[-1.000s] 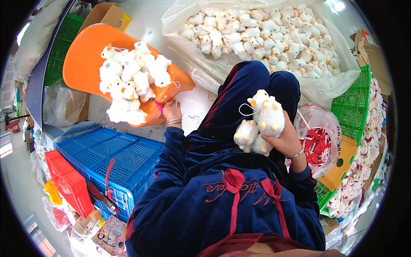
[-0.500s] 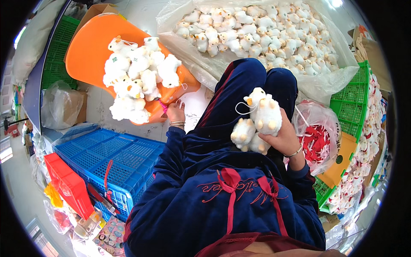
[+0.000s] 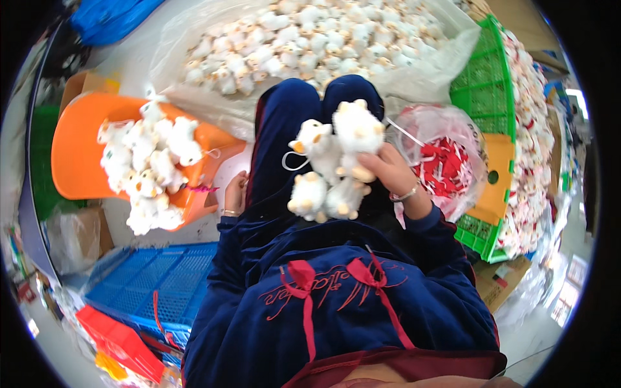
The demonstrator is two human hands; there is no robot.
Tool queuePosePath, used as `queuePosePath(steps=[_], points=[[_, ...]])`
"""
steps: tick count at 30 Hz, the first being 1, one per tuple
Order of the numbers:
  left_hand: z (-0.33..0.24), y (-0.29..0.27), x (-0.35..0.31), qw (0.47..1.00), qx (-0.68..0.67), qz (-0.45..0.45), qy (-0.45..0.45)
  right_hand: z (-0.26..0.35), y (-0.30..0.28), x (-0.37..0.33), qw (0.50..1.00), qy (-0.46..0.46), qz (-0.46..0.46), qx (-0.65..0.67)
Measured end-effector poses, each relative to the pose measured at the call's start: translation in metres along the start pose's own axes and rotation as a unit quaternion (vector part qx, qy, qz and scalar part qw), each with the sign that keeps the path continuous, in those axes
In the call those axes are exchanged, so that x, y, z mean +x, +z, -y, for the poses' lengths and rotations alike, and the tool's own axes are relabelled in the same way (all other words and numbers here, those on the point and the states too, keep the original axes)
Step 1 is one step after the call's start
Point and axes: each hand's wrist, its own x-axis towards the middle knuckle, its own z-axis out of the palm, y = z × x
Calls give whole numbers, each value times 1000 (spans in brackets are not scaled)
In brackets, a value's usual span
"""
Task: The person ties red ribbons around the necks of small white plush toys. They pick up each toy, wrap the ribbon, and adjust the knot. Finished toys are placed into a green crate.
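My right hand is closed on a white plush toy with pale feet, raised over my lap. Against it, a plush animal with a loop of white cord shows its tan ears and muzzle. Two more white plush toys sit just below on my lap. My left hand hangs low beside my left thigh, its fingers partly hidden and blurred. Nearest to it is an orange chair bearing a heap of white plush toys, with a bright pink tie at its edge.
Beyond my knees lies a clear plastic sheet covered with many plush toys. A plastic bag of red and white ribbon pieces stands to my right, beside a green crate. Blue crates and a red box are at lower left.
My view has swung to the right. My left hand has drawn from the chair's edge toward my thigh. The plush toys at my right hand have shifted and spread apart over my lap.
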Motion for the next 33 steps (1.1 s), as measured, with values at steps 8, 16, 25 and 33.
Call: queuePosePath(steps=[8, 16, 25, 33], points=[[-115, 174, -98, 903, 311, -6, 296, -1, 9, -1, 942, -48, -199, -264], [-148, 384, -159, 480, 641, 291, 523, -8, 15, 2, 917, -115, -104, -367], [-125, 379, -141, 518, 659, 322, 441, -109, -207, -116, 707, 73, -558, -429], [-127, 380, -141, 532, 637, 322, 456, -196, -264, -119, 705, 196, -481, -483]])
